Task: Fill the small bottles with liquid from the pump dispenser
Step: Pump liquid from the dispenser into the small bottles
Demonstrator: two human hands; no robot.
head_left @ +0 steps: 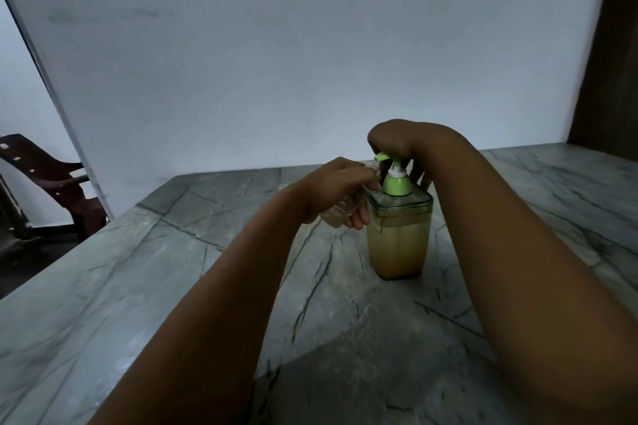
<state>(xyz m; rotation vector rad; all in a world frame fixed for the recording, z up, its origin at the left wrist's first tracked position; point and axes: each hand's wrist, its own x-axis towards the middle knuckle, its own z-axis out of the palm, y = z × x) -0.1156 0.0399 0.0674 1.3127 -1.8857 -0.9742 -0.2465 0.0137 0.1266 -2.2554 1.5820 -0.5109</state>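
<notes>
The left hand (340,188) grips a small clear bottle (333,216), likely light and slippery, at the green spout of the half-full, probably heavy pump dispenser (398,235) standing mid-counter, while the right hand (397,145) curls over its pump head.

the worktop (145,286) looks like polished stone, grey-green with dark veins, smooth with a soft sheen. the pump dispenser (398,238) has a clear, glossy plastic body holding a cloudy tan liquid; its green pump head (397,181) is smooth opaque plastic with a white plastic collar. the small bottle (336,216) in the left hand looks clear and glossy. the wall (241,62) is matt painted plaster. the chair (51,179) looks like dark brown moulded plastic.
</notes>
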